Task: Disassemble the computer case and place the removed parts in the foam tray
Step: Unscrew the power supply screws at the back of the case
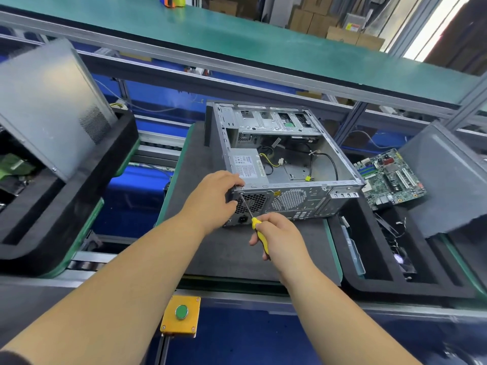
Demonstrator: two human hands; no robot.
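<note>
A metal side panel (50, 106) leaned in a black foam tray (79, 191) at the far left. On the grey mat (232, 248) of the table stood the open computer case (284, 164), its rear facing the person. The left hand (213, 198) curled its grip over the case's near top corner, beside the power supply (247, 164). The right hand (279, 235) had its grip wrapped round a yellow-handled screwdriver (259, 235), the tip touching a screw at that corner. Farther right, a green circuit board (390, 177) lay on the edge of a second foam tray (382, 270), beside a dark panel (448, 180). A yellow button box (181, 316) sat on the table's front rail.
</note>
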